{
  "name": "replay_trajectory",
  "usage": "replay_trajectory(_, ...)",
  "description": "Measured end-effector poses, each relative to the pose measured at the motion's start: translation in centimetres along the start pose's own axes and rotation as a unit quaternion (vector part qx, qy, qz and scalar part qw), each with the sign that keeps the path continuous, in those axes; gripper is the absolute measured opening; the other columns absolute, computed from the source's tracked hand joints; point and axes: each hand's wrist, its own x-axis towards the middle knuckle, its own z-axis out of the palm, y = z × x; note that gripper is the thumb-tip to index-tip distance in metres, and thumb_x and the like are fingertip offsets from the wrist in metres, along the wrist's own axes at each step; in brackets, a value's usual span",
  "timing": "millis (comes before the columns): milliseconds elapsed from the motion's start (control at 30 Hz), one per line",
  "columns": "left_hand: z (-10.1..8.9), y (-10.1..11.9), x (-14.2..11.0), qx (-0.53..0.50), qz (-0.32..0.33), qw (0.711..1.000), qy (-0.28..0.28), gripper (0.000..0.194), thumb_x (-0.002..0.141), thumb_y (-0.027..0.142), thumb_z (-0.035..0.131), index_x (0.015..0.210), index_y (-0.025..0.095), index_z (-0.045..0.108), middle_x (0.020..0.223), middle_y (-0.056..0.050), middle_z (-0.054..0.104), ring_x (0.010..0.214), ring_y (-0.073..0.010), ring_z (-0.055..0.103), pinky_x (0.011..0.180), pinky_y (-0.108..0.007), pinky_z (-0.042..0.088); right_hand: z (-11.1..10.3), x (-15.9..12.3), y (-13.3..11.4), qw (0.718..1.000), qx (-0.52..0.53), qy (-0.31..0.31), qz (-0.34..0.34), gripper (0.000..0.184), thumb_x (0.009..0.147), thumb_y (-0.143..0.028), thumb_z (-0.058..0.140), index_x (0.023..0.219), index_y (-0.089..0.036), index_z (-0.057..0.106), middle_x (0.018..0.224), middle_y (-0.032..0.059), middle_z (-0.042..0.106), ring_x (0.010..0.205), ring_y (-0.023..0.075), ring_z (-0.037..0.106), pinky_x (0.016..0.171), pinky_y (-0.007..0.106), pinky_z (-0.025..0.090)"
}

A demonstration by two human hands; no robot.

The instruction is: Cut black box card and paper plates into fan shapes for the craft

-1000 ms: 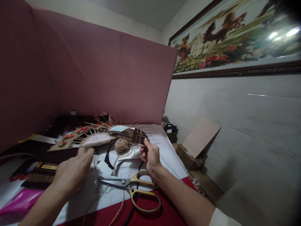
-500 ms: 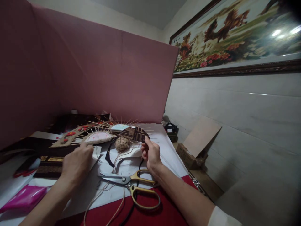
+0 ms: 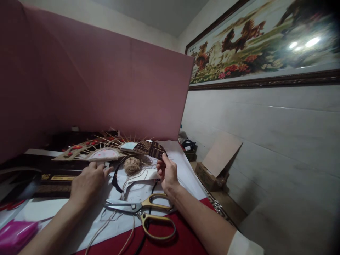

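Observation:
My right hand (image 3: 169, 174) pinches the end of a dark printed cardboard piece (image 3: 148, 148) with a curved outer edge, held up above the table. My left hand (image 3: 89, 182) rests low with its fingers spread, beside a dark printed card (image 3: 57, 184) and just in front of a fan-shaped stick craft (image 3: 103, 154). Between the hands sits a ball of twine (image 3: 132, 165). A black curved strip (image 3: 115, 180) and a white curved paper piece (image 3: 145, 175) are near it. Scissors (image 3: 135, 207) with gold handles lie partly spread, closer to me.
A magenta packet (image 3: 17, 235) lies at the near left. Loose twine strands (image 3: 98, 230) trail over the red cloth (image 3: 186, 237). A pink panel (image 3: 114, 81) stands behind the table. At right, a cardboard sheet (image 3: 221, 154) leans on a box (image 3: 207, 176) below table level.
My left hand has loosened from a closed shape to spread fingers, and the white piece beside it shows less. My right hand still holds the cardboard piece. The view has shifted slightly right.

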Motion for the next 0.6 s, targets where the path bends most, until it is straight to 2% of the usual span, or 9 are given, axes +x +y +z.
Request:
replay_trajectory(133,-0.6,0.2,-0.7,-0.046,-0.036,0.997,0.053,0.053,0.097,0.043,0.021,0.113,0.017,0.064,0.121,-0.017,0.059,0.086,-0.0284,0.065,0.061,-0.038,0.044,0.1,-0.3,0.0,1.000,-0.002,-0.023,0.009,0.050,0.067,-0.060,0.074,0.062,-0.013,0.057,0.047,-0.0020,0.055,0.033,0.0029,0.037,0.031,0.015,0.023)
replay_trajectory(200,-0.9,0.4,-1.0,-0.090,-0.044,0.990,0.100,0.051,0.096,0.042,0.023,0.112,0.017,0.064,0.121,-0.016,0.060,0.090,-0.0286,0.064,0.061,-0.037,0.043,0.3,-0.8,0.0,0.999,-0.010,-0.035,0.017,0.051,0.064,-0.061,0.076,0.062,-0.013,0.057,0.046,-0.0019,0.055,0.033,0.0033,0.036,0.031,0.015,0.023)
replay_trajectory(267,-1.1,0.7,-1.5,-0.163,-0.020,0.973,0.162,0.047,0.095,0.043,0.029,0.106,0.016,0.066,0.115,-0.014,0.065,0.094,-0.0279,0.063,0.066,-0.036,0.045,0.5,-1.3,0.1,0.998,-0.025,-0.051,0.016,0.052,0.062,-0.062,0.076,0.062,-0.013,0.057,0.046,-0.0012,0.056,0.033,0.0034,0.037,0.031,0.015,0.022)
replay_trajectory(333,-1.2,1.5,-2.1,-0.259,0.011,0.944,0.205,0.041,0.091,0.047,0.039,0.093,0.017,0.068,0.095,-0.010,0.070,0.085,-0.0230,0.065,0.068,-0.032,0.046,0.7,-2.0,0.3,0.997,-0.038,-0.071,0.010,0.053,0.062,-0.063,0.075,0.061,-0.013,0.057,0.047,0.0000,0.058,0.033,0.0035,0.038,0.031,0.015,0.021)
replay_trajectory(367,-1.4,2.1,-2.5,-0.315,0.013,0.928,0.196,0.039,0.088,0.050,0.045,0.084,0.018,0.068,0.080,-0.006,0.070,0.074,-0.0198,0.064,0.065,-0.030,0.045,0.8,-2.3,0.4,0.996,-0.042,-0.080,0.008,0.053,0.062,-0.063,0.075,0.061,-0.013,0.057,0.048,0.0003,0.058,0.033,0.0035,0.039,0.031,0.015,0.021)
replay_trajectory(433,-1.7,3.5,-3.4,-0.456,-0.017,0.884,0.107,0.039,0.080,0.055,0.055,0.066,0.020,0.064,0.055,0.000,0.059,0.051,-0.0144,0.052,0.051,-0.027,0.040,1.0,-3.1,0.6,0.994,-0.045,-0.098,0.011,0.053,0.062,-0.064,0.074,0.060,-0.013,0.057,0.048,-0.0002,0.058,0.032,0.0036,0.039,0.031,0.016,0.022)
replay_trajectory(500,-2.0,5.0,-4.2,-0.595,-0.062,0.801,-0.035,0.045,0.075,0.061,0.058,0.058,0.020,0.061,0.046,0.002,0.054,0.041,-0.0121,0.044,0.042,-0.026,0.033,1.2,-3.8,0.8,0.990,-0.047,-0.129,0.027,0.055,0.062,-0.065,0.074,0.060,-0.013,0.057,0.046,-0.0010,0.056,0.031,0.0037,0.039,0.031,0.016,0.022)
replay_trajectory(533,-2.1,5.6,-4.5,-0.638,-0.080,0.761,-0.086,0.048,0.075,0.064,0.056,0.056,0.020,0.060,0.044,0.002,0.052,0.039,-0.0116,0.042,0.041,-0.026,0.032,1.3,-4.2,0.9,0.987,-0.048,-0.149,0.040,0.055,0.062,-0.066,0.074,0.059,-0.013,0.057,0.045,-0.0011,0.056,0.030,0.0039,0.038,0.030,0.017,0.022)
replay_trajectory(600,-2.3,6.3,-4.9,-0.682,-0.108,0.713,-0.122,0.055,0.077,0.066,0.052,0.050,0.019,0.057,0.038,0.002,0.046,0.036,-0.0102,0.037,0.039,-0.025,0.029,1.5,-4.9,1.1,0.980,-0.047,-0.183,0.065,0.058,0.061,-0.068,0.073,0.059,-0.013,0.057,0.045,-0.0007,0.056,0.030,0.0042,0.039,0.029,0.017,0.022)
